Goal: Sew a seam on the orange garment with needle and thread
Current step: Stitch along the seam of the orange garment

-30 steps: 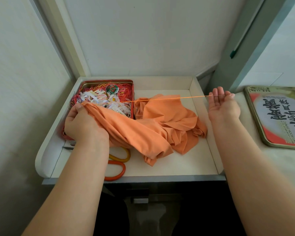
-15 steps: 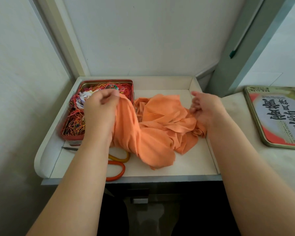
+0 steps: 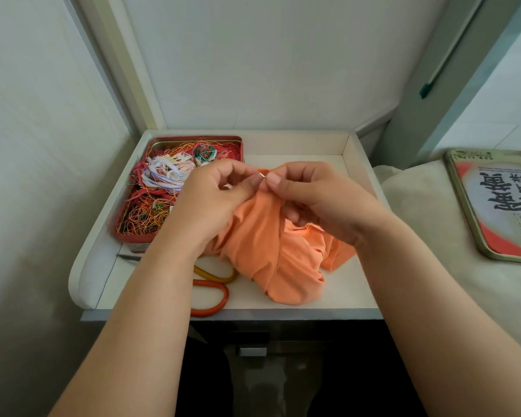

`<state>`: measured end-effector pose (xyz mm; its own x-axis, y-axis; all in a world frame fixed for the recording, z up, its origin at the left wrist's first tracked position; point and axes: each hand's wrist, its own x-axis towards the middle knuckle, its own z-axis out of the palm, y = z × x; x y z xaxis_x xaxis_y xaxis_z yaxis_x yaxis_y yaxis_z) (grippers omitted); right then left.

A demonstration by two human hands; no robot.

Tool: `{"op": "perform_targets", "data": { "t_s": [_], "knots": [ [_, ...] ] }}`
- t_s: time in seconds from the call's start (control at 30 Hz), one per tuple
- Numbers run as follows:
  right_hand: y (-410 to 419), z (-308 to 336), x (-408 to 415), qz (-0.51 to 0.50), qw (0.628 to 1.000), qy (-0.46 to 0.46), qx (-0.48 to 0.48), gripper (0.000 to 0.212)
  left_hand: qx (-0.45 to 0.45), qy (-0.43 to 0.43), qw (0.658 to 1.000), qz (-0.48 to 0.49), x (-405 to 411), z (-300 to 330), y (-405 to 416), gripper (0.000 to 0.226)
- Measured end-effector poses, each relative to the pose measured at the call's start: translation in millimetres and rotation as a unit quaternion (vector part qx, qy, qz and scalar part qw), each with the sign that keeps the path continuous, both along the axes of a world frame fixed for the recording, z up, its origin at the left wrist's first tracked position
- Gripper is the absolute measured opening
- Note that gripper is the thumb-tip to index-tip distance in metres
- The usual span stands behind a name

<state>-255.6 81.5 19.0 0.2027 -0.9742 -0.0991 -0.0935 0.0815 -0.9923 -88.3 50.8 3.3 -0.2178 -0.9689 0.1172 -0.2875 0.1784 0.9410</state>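
Observation:
The orange garment [image 3: 271, 248] lies bunched in the middle of the white tray [image 3: 298, 142], its top fold lifted between both hands. My left hand [image 3: 211, 200] grips that fold with curled fingers. My right hand [image 3: 310, 197] pinches a thin metal needle [image 3: 263, 175] at the fold's upper edge, right beside my left fingertips. The thread cannot be made out in this view.
A red tin [image 3: 133, 236] full of tangled coloured threads stands at the tray's left. Orange and yellow scissor handles [image 3: 214, 293] lie near the front edge, partly under my left forearm. A printed tin lid [image 3: 500, 206] rests on a pale cloth at the right.
My right hand, which held the thread taut far to the right, has come back to the fold. Both hands now meet at the garment's lifted edge with the needle between them.

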Motion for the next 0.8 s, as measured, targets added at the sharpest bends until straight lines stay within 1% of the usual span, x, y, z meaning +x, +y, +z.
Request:
{"op": "perform_targets", "data": {
  "t_s": [0.03,0.1,0.17,0.23,0.27,0.33,0.4,0.5,0.53,0.6,0.63,0.7,0.8],
  "knots": [
    [0.3,0.2,-3.6,0.007,1.0,0.014,-0.016,0.017,0.015,-0.014,1.0,-0.018,3.6,-0.3,-1.0,0.006],
    [1.3,2.5,-10.2,0.019,0.998,0.05,-0.046,0.016,0.054,-0.045,0.996,-0.061,11.6,1.7,-1.8,0.02],
    [3.4,6.1,-16.0,0.024,0.995,0.071,-0.06,0.015,0.085,-0.1,0.986,-0.101,15.7,5.2,0.4,0.036],
    [4.6,8.8,-19.5,0.03,0.994,0.077,-0.066,0.019,0.083,-0.169,0.974,-0.123,18.0,6.0,1.1,0.048],
    [4.4,9.6,-20.2,0.032,0.994,0.076,-0.069,0.018,0.076,-0.182,0.972,-0.131,19.3,6.4,1.3,0.049],
    [4.5,10.6,-21.0,0.03,0.994,0.077,-0.071,0.018,0.068,-0.147,0.977,-0.139,21.2,7.7,2.4,0.036],
    [4.5,11.1,-20.3,0.024,0.994,0.083,-0.072,0.024,0.064,-0.103,0.983,-0.136,23.0,8.7,1.5,0.021],
    [5.9,12.4,-17.9,0.007,0.993,0.088,-0.081,0.033,0.062,-0.061,0.987,-0.138,22.8,10.2,2.0,0.009],
    [6.4,12.8,-16.7,0.003,0.992,0.09,-0.086,0.032,0.067,-0.05,0.986,-0.142,22.6,10.6,2.5,0.011],
    [7.8,13.3,-14.7,-0.003,0.99,0.1,-0.098,0.025,0.081,-0.023,0.986,-0.142,21.4,11.6,3.4,0.022],
    [8.3,13.0,-14.2,-0.007,0.989,0.107,-0.105,0.022,0.085,-0.013,0.987,-0.136,20.8,12.2,3.8,0.022],
    [8.8,12.2,-12.8,-0.015,0.985,0.129,-0.117,0.021,0.07,-0.01,0.991,-0.116,19.7,13.9,5.0,0.013],
    [8.5,10.8,-10.0,-0.029,0.978,0.164,-0.125,0.021,0.018,-0.04,0.995,-0.087,18.8,16.0,5.4,0.004]
  ]
}}
